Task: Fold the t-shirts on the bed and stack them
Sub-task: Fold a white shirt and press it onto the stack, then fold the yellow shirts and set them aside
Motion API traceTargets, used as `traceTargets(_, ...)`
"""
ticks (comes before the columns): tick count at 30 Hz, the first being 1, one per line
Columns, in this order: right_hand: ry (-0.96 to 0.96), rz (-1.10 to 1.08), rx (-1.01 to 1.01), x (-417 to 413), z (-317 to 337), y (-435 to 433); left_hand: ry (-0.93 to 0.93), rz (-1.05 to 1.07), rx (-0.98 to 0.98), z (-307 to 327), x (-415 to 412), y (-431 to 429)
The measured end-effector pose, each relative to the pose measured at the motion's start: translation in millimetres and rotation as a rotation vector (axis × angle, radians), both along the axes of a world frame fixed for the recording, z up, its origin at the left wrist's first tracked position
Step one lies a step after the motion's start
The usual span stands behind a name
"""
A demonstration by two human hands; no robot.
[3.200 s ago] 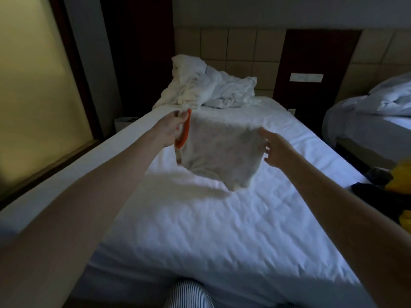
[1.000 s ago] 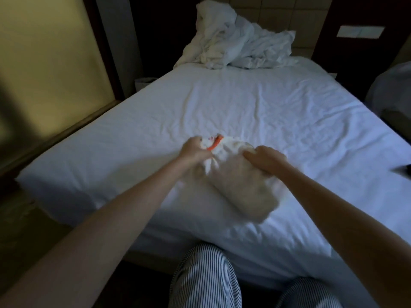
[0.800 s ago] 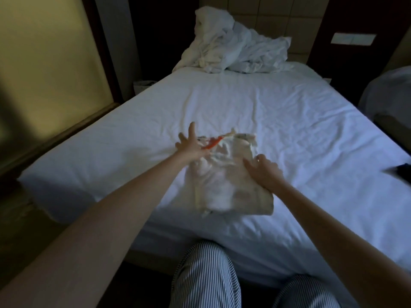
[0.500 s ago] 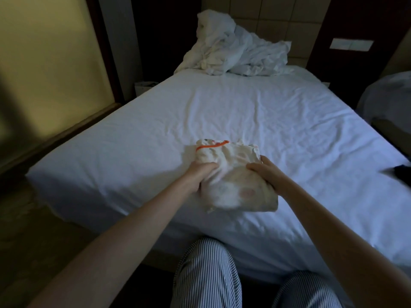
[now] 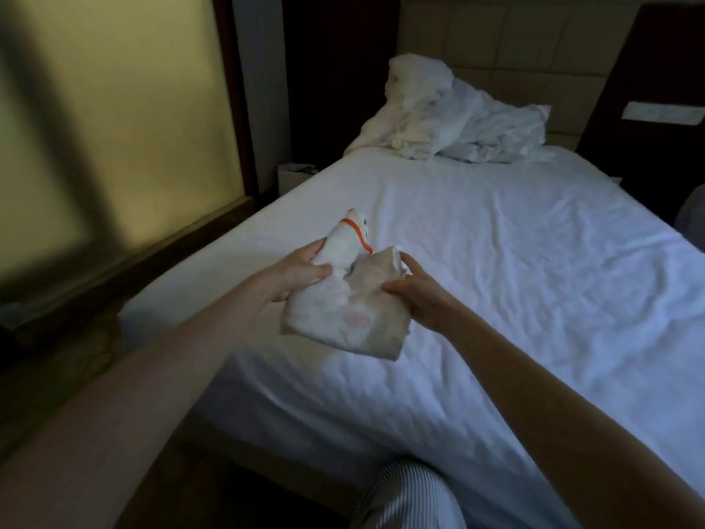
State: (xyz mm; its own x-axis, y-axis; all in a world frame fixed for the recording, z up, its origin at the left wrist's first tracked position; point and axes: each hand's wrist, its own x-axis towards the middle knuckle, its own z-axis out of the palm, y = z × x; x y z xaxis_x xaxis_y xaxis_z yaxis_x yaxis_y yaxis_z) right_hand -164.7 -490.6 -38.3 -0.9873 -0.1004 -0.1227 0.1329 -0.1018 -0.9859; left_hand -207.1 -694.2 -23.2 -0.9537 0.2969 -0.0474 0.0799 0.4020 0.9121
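A small white t-shirt [image 5: 343, 318] with an orange neck trim and a faint pink print is folded into a compact bundle. I hold it just above the near left part of the bed [image 5: 515, 269]. My left hand [image 5: 301, 271] grips its left side, below the orange-trimmed end that sticks up. My right hand [image 5: 412, 294] pinches its right edge, thumb on top. A pile of crumpled white cloth [image 5: 450, 120] lies at the head of the bed; I cannot tell t-shirts from bedding in it.
A window with a yellowish blind [image 5: 114, 127] and a dark sill runs along the left of the bed. A dark headboard panel with a switch plate [image 5: 662, 112] stands at the far right. My striped trouser knee [image 5: 408, 498] is at the bed's near edge.
The shirt went from hanging spread in the air to lying on the bed and being folded small. Both hands have now lifted the bundle off the sheet, toward the left.
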Motion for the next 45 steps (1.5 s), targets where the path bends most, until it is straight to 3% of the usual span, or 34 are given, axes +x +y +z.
traceTargets(5,0.05,-0.016,0.014,-54.8,2.4,-96.5,0.111,0.158,-0.146,32.3,-55.3,-96.7)
traceTargets(7,-0.002,-0.047,0.229,-69.0,-2.2,-130.5,0.204,0.406,-0.243,32.8,-70.8,-123.7)
traceTargets(9,-0.012,-0.106,0.562,-78.4,-8.6,-156.2,0.279,0.597,-0.484,18.8,-79.8,-134.2)
traceTargets(12,0.177,0.075,0.895,-84.6,-36.4,-184.3,0.154,0.36,-0.929,-46.2,-76.6,-125.0)
traceTargets(14,0.23,0.192,1.1,-79.6,-71.5,-192.7,0.13,0.323,-1.05,-89.6,-69.8,-117.3)
traceTargets(16,0.272,0.167,1.198,-74.3,-95.4,-191.4,0.186,0.406,-0.999,-101.0,-68.2,-111.9)
traceTargets(21,0.274,0.187,1.204,-77.4,-92.0,-186.7,0.323,0.415,-1.082,-107.2,-75.0,-118.7)
traceTargets(28,0.243,0.1,1.34,-64.3,-86.1,-185.1,0.259,0.4,-1.106,-92.4,-56.5,-109.6)
traceTargets(32,0.224,0.199,1.372,-60.2,-81.1,-162.1,0.212,0.344,-1.067,-84.3,-35.2,-107.8)
traceTargets(38,0.256,0.279,1.32,-47.9,-59.9,-122.9,0.033,0.152,-0.847,-57.0,-6.7,-71.3)
traceTargets(42,0.358,0.205,1.381,-31.5,-46.7,-73.6,0.21,0.13,-0.785,-45.4,5.3,-32.1)
traceTargets(45,0.443,0.08,1.301,-14.5,-36.0,-32.6,0.333,0.104,-0.646,-35.0,15.3,1.1)
